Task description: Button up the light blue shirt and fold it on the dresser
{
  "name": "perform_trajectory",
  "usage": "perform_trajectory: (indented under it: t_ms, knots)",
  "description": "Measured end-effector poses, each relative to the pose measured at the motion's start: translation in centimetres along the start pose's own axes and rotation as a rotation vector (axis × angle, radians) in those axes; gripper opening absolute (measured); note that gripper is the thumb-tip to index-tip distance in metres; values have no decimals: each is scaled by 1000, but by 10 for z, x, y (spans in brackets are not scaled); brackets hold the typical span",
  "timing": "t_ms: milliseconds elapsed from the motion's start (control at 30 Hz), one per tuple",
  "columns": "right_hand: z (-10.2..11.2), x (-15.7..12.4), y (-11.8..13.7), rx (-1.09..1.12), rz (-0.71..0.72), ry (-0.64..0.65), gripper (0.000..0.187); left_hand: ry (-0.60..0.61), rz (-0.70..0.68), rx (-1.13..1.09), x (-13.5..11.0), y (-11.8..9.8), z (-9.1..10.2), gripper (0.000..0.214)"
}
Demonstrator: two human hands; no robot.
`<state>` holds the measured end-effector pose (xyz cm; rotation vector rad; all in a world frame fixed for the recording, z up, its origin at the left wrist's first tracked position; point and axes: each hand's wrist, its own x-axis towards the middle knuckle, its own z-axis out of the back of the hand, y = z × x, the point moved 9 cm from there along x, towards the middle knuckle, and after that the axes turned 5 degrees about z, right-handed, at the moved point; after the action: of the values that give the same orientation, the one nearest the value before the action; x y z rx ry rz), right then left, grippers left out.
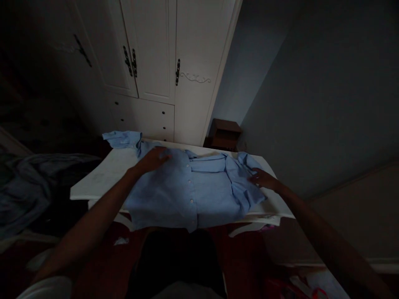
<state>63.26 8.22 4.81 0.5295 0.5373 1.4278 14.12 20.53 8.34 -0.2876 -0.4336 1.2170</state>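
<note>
A light blue button-up shirt [165, 191] lies spread on a white table [96, 176], its front buttons running down the middle and its hem hanging over the near edge. One sleeve stretches out to the left, with its end [124, 139] at the table's far left. On the right the other sleeve [241, 178] is bunched and creased. My left hand [154, 159] rests open on the shirt's upper left part. My right hand [264, 180] touches the bunched sleeve with its fingers apart; a ring shows on it.
Behind the table stands a white wardrobe [152, 50] with dark handles and drawers. A small brown cabinet [225, 132] sits in the corner by the grey wall [336, 91]. Dark crumpled cloth [34, 187] is heaped at left. The room is dim.
</note>
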Motion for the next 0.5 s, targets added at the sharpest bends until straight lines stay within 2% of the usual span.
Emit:
perform_trajectory:
  t_ms: [100,167,233,300,400,500]
  knots:
    - [-22,-35,-7,93,-173,227,55,97,-133,86,-13,-34,-40,65]
    - [-31,-52,-8,106,-230,361,43,150,-120,173,-15,-38,-57,74]
    - [-32,-59,-4,76,-195,412,34,192,-67,229,-15,-33,-69,82]
    - [-28,-60,4,72,-136,399,32,222,-23,252,-14,-25,-78,89]
    - [-20,-59,25,153,-57,315,35,235,1,241,-8,-13,-89,96]
    - [-1,-60,54,433,-1,111,35,228,-2,208,4,-1,-97,95]
